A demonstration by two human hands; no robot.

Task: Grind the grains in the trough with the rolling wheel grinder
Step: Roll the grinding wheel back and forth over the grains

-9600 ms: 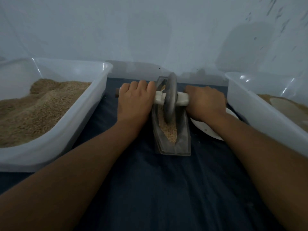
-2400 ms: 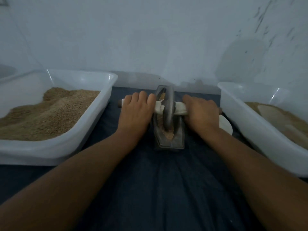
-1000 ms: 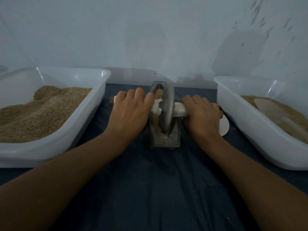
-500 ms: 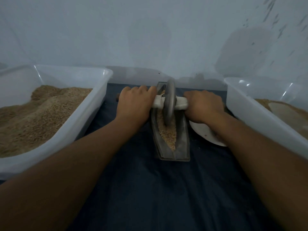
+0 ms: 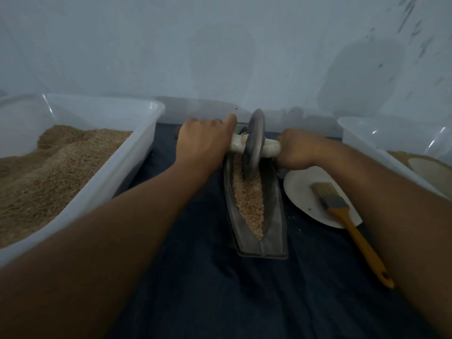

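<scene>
Compared with 0.5 s ago, the wheel (image 5: 254,145) stands further up the trough (image 5: 274,216), toward its far end by the wall, and the near stretch of grains (image 5: 248,199) lies more exposed. A brush (image 5: 347,223) with a yellow handle now shows in full where the right forearm hid it before; its bristles lie on the white plate (image 5: 300,192) and its handle runs off the plate toward the near right of the worktop (image 5: 220,302). The left hand (image 5: 203,143) grips the white axle handle (image 5: 236,145) on the left of the wheel, fingers curled over it; the right hand (image 5: 297,149) grips the handle on the wheel's right side in the same clenched grip. The wheel stands upright on its edge in the grains, tilted slightly. The trough sits at the middle of the dark-cloth-covered worktop, its narrow length pointing from the near edge toward the far edge, with the plate touching or just beside its right side. A white tub (image 5: 137,155) heaped with brown grain stands along the left edge, and a 2nd white tub (image 5: 362,143) stands at the far right corner, partly out of view. No brand, label or writing can be read on anything.
</scene>
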